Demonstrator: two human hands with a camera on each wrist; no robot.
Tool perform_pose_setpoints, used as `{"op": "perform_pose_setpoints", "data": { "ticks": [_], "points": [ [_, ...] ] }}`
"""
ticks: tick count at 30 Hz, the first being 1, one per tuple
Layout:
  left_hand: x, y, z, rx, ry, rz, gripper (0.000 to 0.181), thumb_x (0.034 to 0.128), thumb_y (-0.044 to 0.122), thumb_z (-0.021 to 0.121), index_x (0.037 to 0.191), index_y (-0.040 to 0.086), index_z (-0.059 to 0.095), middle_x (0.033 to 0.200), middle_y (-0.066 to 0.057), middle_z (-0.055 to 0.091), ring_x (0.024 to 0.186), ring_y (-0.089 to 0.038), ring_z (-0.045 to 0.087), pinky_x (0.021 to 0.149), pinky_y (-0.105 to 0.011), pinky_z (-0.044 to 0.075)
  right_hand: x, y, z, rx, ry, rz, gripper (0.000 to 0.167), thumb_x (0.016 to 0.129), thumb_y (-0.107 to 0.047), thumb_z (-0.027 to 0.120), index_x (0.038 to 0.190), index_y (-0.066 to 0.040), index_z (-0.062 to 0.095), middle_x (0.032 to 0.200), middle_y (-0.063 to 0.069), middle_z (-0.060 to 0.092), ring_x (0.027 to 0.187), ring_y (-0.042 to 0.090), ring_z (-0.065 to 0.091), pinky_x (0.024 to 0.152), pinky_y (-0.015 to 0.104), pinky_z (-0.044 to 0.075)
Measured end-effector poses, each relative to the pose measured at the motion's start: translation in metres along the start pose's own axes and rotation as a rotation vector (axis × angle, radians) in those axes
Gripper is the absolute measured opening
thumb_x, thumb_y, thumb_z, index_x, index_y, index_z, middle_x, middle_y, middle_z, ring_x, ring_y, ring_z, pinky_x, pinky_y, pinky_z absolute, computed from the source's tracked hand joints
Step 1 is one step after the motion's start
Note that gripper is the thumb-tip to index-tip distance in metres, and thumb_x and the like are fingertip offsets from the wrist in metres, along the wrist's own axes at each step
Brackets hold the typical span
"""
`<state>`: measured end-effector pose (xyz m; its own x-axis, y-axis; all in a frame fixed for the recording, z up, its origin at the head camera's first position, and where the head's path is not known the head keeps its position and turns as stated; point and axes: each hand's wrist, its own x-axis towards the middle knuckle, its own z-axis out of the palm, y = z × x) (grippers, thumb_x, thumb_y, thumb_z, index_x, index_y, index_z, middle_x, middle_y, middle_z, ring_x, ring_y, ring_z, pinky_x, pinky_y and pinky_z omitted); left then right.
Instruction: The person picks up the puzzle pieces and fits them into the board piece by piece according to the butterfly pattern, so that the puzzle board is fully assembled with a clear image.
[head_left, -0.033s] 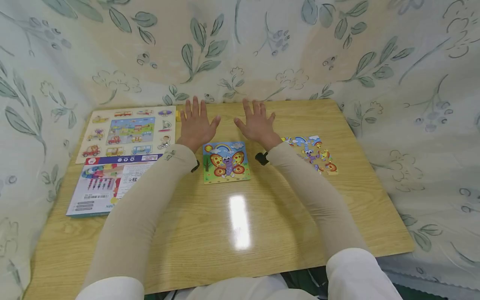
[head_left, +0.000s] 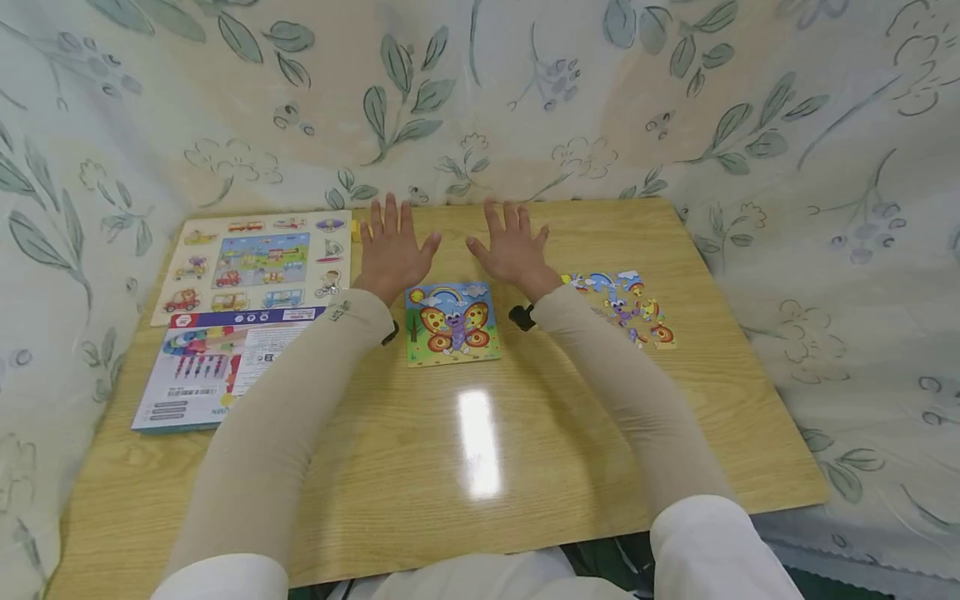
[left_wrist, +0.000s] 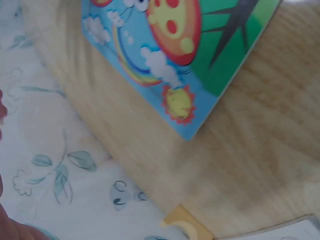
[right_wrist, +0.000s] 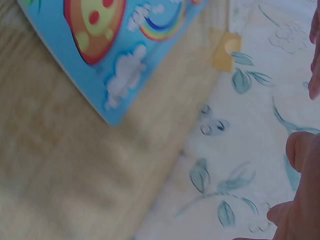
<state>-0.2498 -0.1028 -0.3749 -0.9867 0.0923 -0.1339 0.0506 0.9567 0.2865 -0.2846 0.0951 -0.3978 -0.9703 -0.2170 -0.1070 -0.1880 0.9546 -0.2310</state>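
Observation:
In the head view a square butterfly picture board (head_left: 452,325) lies flat near the middle of the table. Beyond its upper left corner is my left hand (head_left: 393,257), palm down with fingers straight and spread. My right hand (head_left: 516,257) lies past its upper right corner, fingers also spread. Neither hand holds anything. To the right, partly behind my right forearm, are several loose puzzle pieces (head_left: 646,310). Both wrist views show the butterfly board (left_wrist: 175,55) (right_wrist: 120,60), with parts of my hands (left_wrist: 12,227) (right_wrist: 302,190) at the frame edges.
At the left of the wooden table (head_left: 405,475) lies a vehicle picture board (head_left: 321,242), with a printed box (head_left: 183,392) in front of it, partly covered by my left sleeve. A small yellow piece (head_left: 356,233) sits by the far edge. Patterned cloth (head_left: 510,100) hangs behind.
My right hand has shifted very slightly to the left. My left hand and the things on the table look unchanged.

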Motion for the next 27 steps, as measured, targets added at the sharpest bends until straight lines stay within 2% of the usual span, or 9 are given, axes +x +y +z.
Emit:
{"op": "perform_pose_setpoints", "data": {
  "ticks": [7,10,12,14,18,21,24,27],
  "points": [
    [-0.005,-0.004,0.01,-0.002,-0.068,-0.017,0.082,0.0985,0.06,0.018,0.153,0.004,-0.008,0.159,-0.017,-0.018,0.144,-0.037,-0.022,0.116,-0.057,-0.006,-0.002,-0.001,0.011,0.002,-0.081,0.014,0.077,0.095,-0.066,0.024,0.155,-0.027,-0.005,0.162,0.014,-0.003,0.148,0.038,-0.008,0.107,0.073,0.002],
    [-0.005,-0.008,0.014,0.022,-0.074,-0.019,0.083,0.0981,0.061,0.019,0.153,0.004,-0.007,0.159,-0.018,-0.017,0.145,-0.038,-0.019,0.117,-0.056,-0.004,-0.004,0.004,0.008,-0.007,-0.075,0.01,0.077,0.095,-0.066,0.025,0.155,-0.027,-0.002,0.162,0.014,-0.004,0.148,0.038,-0.008,0.108,0.073,0.002],
    [-0.006,-0.011,0.015,0.039,-0.102,0.007,0.086,0.0979,0.06,0.025,0.153,0.001,-0.004,0.159,-0.021,-0.013,0.146,-0.041,-0.015,0.117,-0.056,-0.001,-0.004,0.012,0.001,-0.024,-0.071,0.006,0.076,0.096,-0.065,0.027,0.156,-0.026,0.003,0.162,0.013,0.0,0.148,0.039,-0.003,0.108,0.072,0.006],
    [-0.009,-0.016,0.018,0.047,-0.162,0.056,0.089,0.0966,0.058,0.038,0.153,-0.001,0.001,0.159,-0.024,-0.007,0.146,-0.044,-0.009,0.117,-0.057,0.004,-0.004,0.026,-0.007,-0.032,-0.094,0.002,0.071,0.097,-0.059,0.033,0.155,-0.023,0.013,0.161,0.014,0.008,0.147,0.041,0.005,0.108,0.071,0.012],
    [-0.021,-0.027,0.027,0.055,-0.365,0.174,0.104,0.0878,0.05,0.064,0.151,-0.005,0.002,0.158,-0.028,0.0,0.144,-0.05,-0.005,0.115,-0.06,0.009,-0.008,0.073,-0.025,-0.042,-0.216,-0.012,0.057,0.099,-0.039,0.049,0.147,-0.011,0.036,0.152,0.018,0.034,0.137,0.043,0.032,0.107,0.065,0.027],
    [-0.029,-0.035,0.036,0.064,-0.465,0.192,0.115,0.0812,0.048,0.072,0.152,-0.001,-0.003,0.159,-0.024,-0.006,0.145,-0.046,-0.009,0.116,-0.058,0.007,-0.015,0.115,-0.029,-0.01,-0.3,-0.015,0.053,0.094,-0.025,0.061,0.139,-0.002,0.045,0.142,0.024,0.046,0.126,0.043,0.046,0.103,0.058,0.037],
    [-0.039,-0.045,0.048,0.034,-0.458,0.181,0.121,0.0765,0.05,0.076,0.153,0.003,-0.004,0.161,-0.018,-0.01,0.146,-0.041,-0.012,0.118,-0.054,0.005,-0.018,0.144,-0.022,0.006,-0.367,-0.03,0.053,0.089,-0.02,0.068,0.134,0.0,0.049,0.135,0.028,0.05,0.12,0.042,0.051,0.099,0.054,0.042],
    [-0.043,-0.05,0.057,-0.003,-0.412,0.187,0.124,0.0734,0.051,0.078,0.154,0.004,-0.003,0.161,-0.017,-0.011,0.146,-0.04,-0.012,0.118,-0.055,0.003,-0.019,0.161,-0.011,0.025,-0.363,-0.039,0.049,0.087,-0.02,0.07,0.128,0.0,0.051,0.129,0.029,0.052,0.115,0.042,0.052,0.095,0.054,0.044]
  ]
}}
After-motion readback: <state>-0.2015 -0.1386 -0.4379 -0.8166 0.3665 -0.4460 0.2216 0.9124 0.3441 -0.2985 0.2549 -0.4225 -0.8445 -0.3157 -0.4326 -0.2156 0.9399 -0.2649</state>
